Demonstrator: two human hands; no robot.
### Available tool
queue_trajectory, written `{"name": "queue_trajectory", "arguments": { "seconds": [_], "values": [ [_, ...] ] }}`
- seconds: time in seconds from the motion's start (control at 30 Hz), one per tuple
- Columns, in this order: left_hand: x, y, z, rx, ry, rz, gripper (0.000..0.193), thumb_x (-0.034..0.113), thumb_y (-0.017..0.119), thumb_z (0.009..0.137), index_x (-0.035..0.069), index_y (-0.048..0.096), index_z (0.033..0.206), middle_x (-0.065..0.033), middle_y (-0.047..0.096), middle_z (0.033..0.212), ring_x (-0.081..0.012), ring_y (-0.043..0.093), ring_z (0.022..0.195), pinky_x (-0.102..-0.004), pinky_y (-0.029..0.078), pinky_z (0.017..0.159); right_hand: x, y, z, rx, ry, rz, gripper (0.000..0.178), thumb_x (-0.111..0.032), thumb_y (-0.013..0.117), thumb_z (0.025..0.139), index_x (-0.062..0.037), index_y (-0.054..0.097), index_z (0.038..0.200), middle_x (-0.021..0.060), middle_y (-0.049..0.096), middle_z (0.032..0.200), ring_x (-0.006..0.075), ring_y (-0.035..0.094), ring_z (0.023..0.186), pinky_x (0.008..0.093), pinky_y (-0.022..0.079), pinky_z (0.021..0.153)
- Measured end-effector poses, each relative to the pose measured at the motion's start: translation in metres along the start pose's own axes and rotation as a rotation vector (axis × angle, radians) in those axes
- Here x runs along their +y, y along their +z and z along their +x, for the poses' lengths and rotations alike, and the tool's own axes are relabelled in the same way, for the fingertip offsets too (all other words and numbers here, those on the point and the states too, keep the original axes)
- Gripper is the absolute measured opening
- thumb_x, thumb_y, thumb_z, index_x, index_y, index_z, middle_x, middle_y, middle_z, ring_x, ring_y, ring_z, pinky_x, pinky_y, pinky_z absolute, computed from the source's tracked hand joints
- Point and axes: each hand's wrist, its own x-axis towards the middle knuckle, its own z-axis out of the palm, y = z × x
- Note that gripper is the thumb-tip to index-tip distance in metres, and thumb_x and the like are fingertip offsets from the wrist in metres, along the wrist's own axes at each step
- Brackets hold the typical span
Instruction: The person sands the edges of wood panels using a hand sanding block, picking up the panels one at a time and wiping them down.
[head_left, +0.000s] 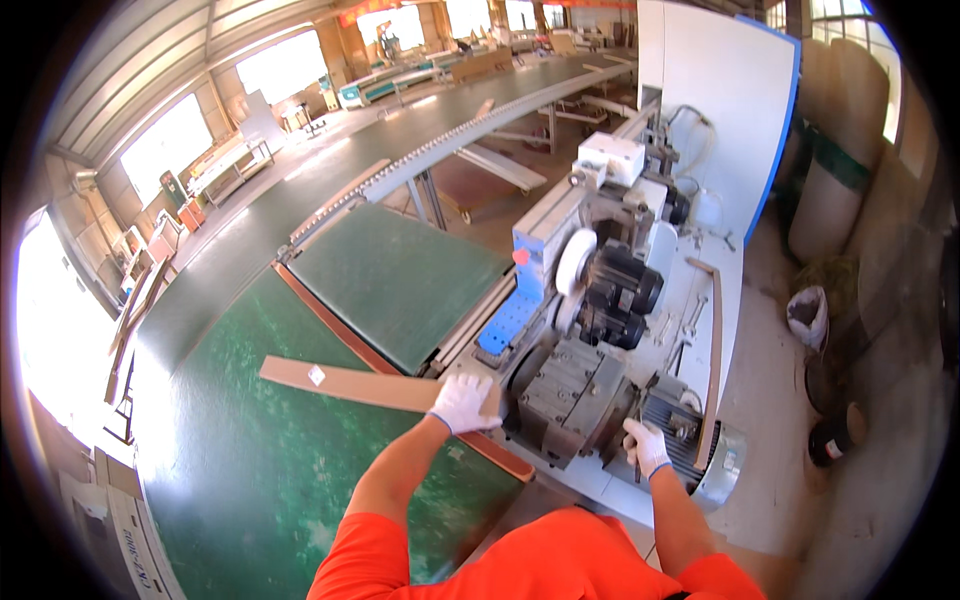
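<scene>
My left hand [462,404], in a white glove, grips the right end of a long brown board strip [350,384], its fingers over the far edge. The strip has a small white diamond-shaped label and lies across the green belt and a reddish-brown edge rail [340,325]. My right hand [646,446], also gloved, is closed between a grey gearbox [572,398] and a finned motor [677,425]. A thin dark piece shows just below its fingers; what it is I cannot make out.
Black motors [618,290] and a white wheel [575,262] stand beyond the gearbox, beside a blue bracket [510,322]. A thin curved strip [712,370] leans over the finned motor. Wrenches [690,325] lie on the white machine bed. A green conveyor table [400,275] adjoins a roller rail.
</scene>
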Motion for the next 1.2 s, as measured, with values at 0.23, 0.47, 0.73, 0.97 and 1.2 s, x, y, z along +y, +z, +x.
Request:
{"name": "queue_trajectory", "arguments": {
  "seconds": [0.23,0.47,0.73,0.97,1.2],
  "values": [
    [0.066,-0.19,-0.012,0.757,-0.001,-0.093,0.095,0.068,0.087,0.064,0.005,0.058,0.128,-0.0172,0.061,0.113,-0.0391,0.06,0.109,-0.0511,0.046,0.1,-0.063,0.097,-0.068,-0.326,-0.041,0.076,0.041,-0.04,0.056,0.104,-0.0011,0.066,0.111,0.008,0.06,0.072,0.0161,0.05,0.047,0.0323,0.042,0.046],
    [0.107,-0.339,-0.11,1.144,-0.249,-0.283,0.088,0.031,0.107,0.042,0.003,0.054,0.107,-0.0131,0.058,0.106,-0.0266,0.061,0.093,-0.0394,0.054,0.08,-0.176,0.22,-0.19,-1.102,-0.548,0.342,0.051,-0.047,0.05,0.11,0.0005,0.054,0.128,0.0017,0.056,0.08,0.0084,0.047,0.062,0.0235,0.039,0.058],
    [0.116,-0.351,-0.185,1.106,-0.071,-0.114,0.051,0.014,0.1,0.057,0.009,0.063,0.091,-0.0052,0.061,0.085,-0.0216,0.065,0.074,-0.0317,0.053,0.065,-0.175,0.247,-0.221,-1.259,-0.425,0.237,0.042,-0.026,0.056,0.1,0.0048,0.052,0.129,0.0043,0.057,0.088,0.0098,0.051,0.074,0.0254,0.043,0.065],
    [0.114,-0.374,-0.218,0.772,0.067,-0.47,0.047,-0.001,0.083,0.07,0.003,0.072,0.115,-0.0148,0.072,0.112,-0.0354,0.073,0.095,-0.0397,0.061,0.082,-0.167,0.261,-0.215,-1.434,-0.654,-0.01,0.059,-0.053,0.055,0.103,0.0031,0.056,0.12,0.0054,0.057,0.087,0.0148,0.055,0.079,0.0319,0.049,0.072],
    [0.117,-0.368,-0.223,0.759,0.08,-0.327,0.045,-0.004,0.076,0.07,0.0,0.069,0.115,-0.0165,0.071,0.108,-0.0369,0.073,0.092,-0.0399,0.062,0.08,-0.183,0.258,-0.219,-1.448,-0.785,-0.147,0.038,-0.028,0.055,0.098,0.0033,0.058,0.119,0.0116,0.062,0.084,0.0235,0.059,0.073,0.0362,0.05,0.069]
  ]
}}
